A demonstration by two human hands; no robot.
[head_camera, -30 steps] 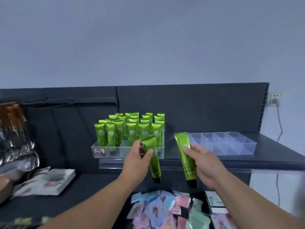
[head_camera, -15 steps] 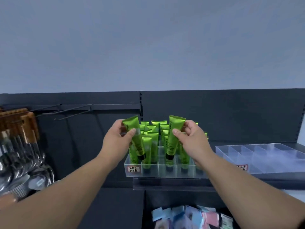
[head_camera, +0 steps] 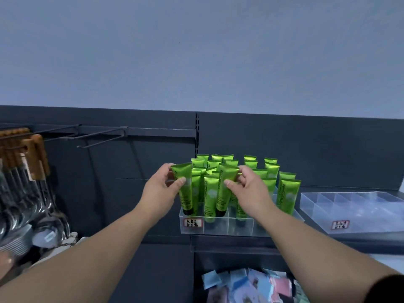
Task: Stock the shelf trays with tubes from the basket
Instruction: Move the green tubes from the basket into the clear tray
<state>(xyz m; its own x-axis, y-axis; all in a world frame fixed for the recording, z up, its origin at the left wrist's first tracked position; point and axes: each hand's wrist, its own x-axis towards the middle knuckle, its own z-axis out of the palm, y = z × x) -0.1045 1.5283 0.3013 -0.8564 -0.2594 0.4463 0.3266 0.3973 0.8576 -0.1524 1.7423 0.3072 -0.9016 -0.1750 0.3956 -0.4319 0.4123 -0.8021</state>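
Fingers (head_camera: 181, 182) of left hand (head_camera: 159, 193) and right hand (head_camera: 249, 194) pinch "Chamomile" tubes (head_camera: 223, 193).

At clear tray (head_camera: 218, 226), left hand (head_camera: 160, 192) pinches green tube (head_camera: 185, 194) near its crimped top, cap down at the front left compartment; right hand (head_camera: 249, 193) pinches second tube (head_camera: 224, 193) just beside it. Tray sits on shelf (head_camera: 328, 241); divided tray (head_camera: 371, 217) to its right

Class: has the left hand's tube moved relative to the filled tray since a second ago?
Yes. The tube rose from in front of the tray to its front-left compartment.
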